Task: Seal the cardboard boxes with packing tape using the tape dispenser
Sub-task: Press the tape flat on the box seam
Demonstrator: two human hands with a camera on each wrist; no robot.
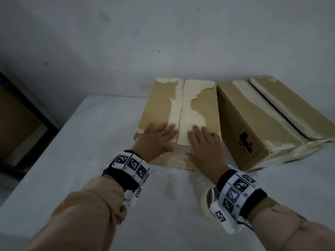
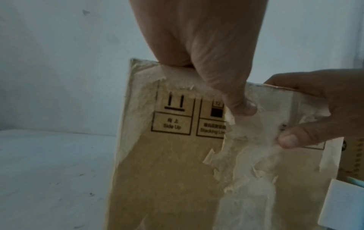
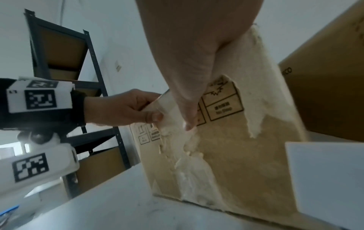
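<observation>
Head view shows the near brown cardboard box (image 1: pixel 178 122), its top scarred with pale torn patches, lying under both sets of fingers with its two flaps closed and the centre seam running away between the fingertips; no fresh tape crosses that seam, so by my reading sealing has not begun. The left hand (image 1: pixel 155 137) lies flat with straight fingers on the left flap and the right hand (image 1: pixel 203 142) likewise on the right flap, thumbs hooked over the near edge onto the front face, pressing rather than gripping. A second brown cardboard box (image 1: pixel 268 120) lies tilted just right of the right fingers, its seam gaping dark and untaped. Behind the right wrist a pale roll of packing tape (image 1: pixel 205 201) rests on the white counter (image 1: pixel 72 169), untouched. Both boxes appear left to do.
</observation>
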